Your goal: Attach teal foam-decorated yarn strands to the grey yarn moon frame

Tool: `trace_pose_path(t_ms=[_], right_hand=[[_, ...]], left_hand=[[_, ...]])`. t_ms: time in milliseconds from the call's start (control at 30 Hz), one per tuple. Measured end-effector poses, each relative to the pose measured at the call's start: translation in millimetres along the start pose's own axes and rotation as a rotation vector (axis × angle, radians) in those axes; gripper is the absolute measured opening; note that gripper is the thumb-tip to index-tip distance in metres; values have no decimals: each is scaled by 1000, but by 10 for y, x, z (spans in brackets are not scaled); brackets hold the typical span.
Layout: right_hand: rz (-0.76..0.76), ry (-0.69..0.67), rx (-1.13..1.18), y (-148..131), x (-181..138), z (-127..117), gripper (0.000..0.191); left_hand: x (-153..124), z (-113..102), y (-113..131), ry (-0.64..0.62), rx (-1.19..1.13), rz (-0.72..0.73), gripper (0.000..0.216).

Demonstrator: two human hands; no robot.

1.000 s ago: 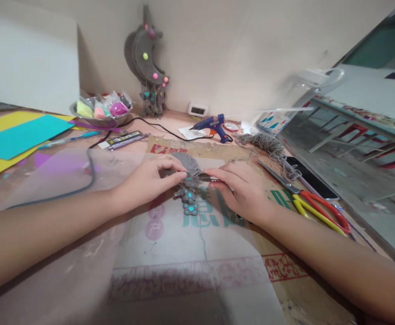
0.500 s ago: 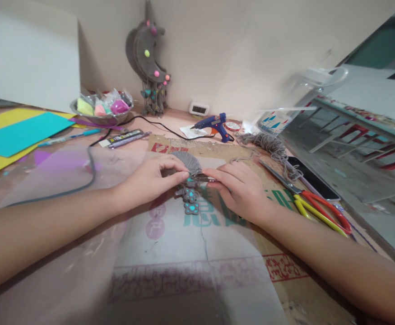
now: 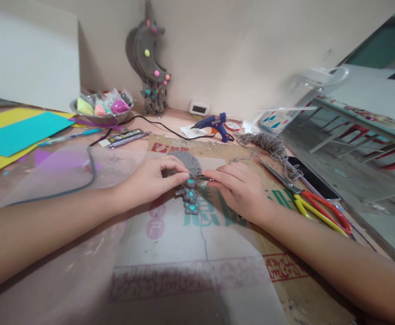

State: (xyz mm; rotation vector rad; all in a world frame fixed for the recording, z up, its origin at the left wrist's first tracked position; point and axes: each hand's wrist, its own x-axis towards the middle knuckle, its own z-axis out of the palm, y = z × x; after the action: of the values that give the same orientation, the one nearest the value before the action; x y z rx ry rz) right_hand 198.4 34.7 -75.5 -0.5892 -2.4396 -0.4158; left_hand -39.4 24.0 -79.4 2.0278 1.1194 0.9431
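A small grey yarn-wrapped crescent piece (image 3: pixel 185 162) lies on a sheet of printed cardboard (image 3: pixel 217 234), with a chain of grey and teal bead-like shapes (image 3: pixel 191 201) hanging from its lower edge. My left hand (image 3: pixel 150 178) pinches the lower edge of the crescent with thumb and fingers closed. My right hand (image 3: pixel 239 187) is closed on a thin metal tool (image 3: pixel 202 178), its tip touching the top teal shape next to my left fingertips.
Yellow-and-red scissors (image 3: pixel 305 203), a phone (image 3: pixel 310 180) and loose grey yarn (image 3: pixel 268 144) lie to the right. A blue glue gun (image 3: pixel 214 124), a bowl of coloured clay (image 3: pixel 100 110), pens, coloured paper (image 3: pixel 17 133) and a black cable (image 3: pixel 82 180) are behind and left. A finished moon ornament (image 3: pixel 148 58) leans on the wall.
Both hands stay on the crescent piece. The view has shifted slightly; my right fingers and the tool tip have edged a little toward the left hand.
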Motion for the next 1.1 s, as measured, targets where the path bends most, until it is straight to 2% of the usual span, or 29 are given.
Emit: trace_pose_path(t_ms=[233, 467, 567, 800, 933, 1000, 1100], right_hand=[[29, -12, 11, -8, -6, 0, 26], [40, 56, 76, -8, -10, -17, 27], [65, 44, 96, -7, -9, -21, 27], [33, 30, 76, -24, -9, -9, 27], [43, 1, 49, -23, -9, 2, 25], [41, -5, 43, -18, -10, 6, 25], [34, -10, 29, -11, -12, 9, 25]], left_hand=[[5, -5, -7, 2, -47, -40, 20], [9, -5, -10, 5, -68, -62, 19], [7, 0, -15, 17, -42, -59, 18], [5, 39, -75, -29, 136, 82, 13], [-11, 58, -77, 45, 188, 38, 29], [-18, 61, -69, 27, 212, 78, 34], [-25, 49, -49, 39, 240, 153, 30]])
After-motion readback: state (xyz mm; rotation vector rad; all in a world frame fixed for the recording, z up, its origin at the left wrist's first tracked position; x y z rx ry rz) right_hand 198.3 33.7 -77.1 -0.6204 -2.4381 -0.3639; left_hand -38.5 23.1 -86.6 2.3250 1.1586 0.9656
